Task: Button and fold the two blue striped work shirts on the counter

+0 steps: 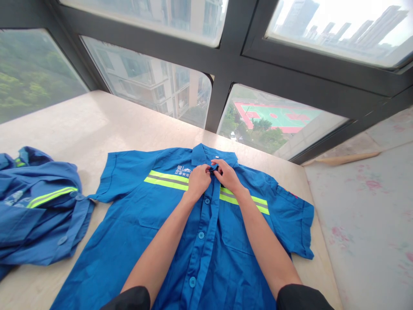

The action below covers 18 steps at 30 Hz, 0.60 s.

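Blue and spread front-up on the pale ledge [100,122], the short-sleeved shirt [212,217] lies beneath our left hand [198,181] and right hand [228,177], whose fingertips [219,162], nearly meeting, pinch its cloth just below the collar [201,154], while we see buttons [201,235] running down between our forearms [167,245].

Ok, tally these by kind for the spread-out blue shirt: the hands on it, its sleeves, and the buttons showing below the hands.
Hands, left hand plus right hand: 2
Sleeves: 2
Buttons below the hands: 3
Total: 7
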Tool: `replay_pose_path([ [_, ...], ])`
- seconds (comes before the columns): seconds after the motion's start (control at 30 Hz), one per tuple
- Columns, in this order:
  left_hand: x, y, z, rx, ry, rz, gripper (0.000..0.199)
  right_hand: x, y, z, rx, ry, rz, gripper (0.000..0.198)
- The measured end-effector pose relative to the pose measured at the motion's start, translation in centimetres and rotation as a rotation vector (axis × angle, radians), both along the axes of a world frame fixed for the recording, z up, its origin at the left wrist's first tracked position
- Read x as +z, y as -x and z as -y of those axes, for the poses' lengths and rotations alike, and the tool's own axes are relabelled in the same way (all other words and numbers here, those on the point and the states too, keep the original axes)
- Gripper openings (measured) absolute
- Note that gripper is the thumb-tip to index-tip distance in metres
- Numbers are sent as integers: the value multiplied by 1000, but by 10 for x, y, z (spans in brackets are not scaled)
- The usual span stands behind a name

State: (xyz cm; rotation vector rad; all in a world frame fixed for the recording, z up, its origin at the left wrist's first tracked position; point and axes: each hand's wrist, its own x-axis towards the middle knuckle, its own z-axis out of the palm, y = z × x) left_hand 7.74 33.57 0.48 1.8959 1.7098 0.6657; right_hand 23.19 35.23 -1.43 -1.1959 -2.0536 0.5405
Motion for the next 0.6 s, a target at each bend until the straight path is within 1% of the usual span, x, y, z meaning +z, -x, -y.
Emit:
replay_pose_path([
  [0.17, 4, -3, 4, 3, 6, -61, 30, -1, -1, 0, 21, 16, -9, 46],
  [0.27, 4, -3, 5, 7, 17, -83, 31, 0, 0, -1, 30, 30, 16, 49],
  [0.43, 2, -1, 2, 12, 40, -52, 29, 1, 0, -2, 14, 57, 51, 52],
  [0.6, 0, 0, 1, 18, 38, -21, 28, 1, 0, -2, 21, 87, 37, 46],
])
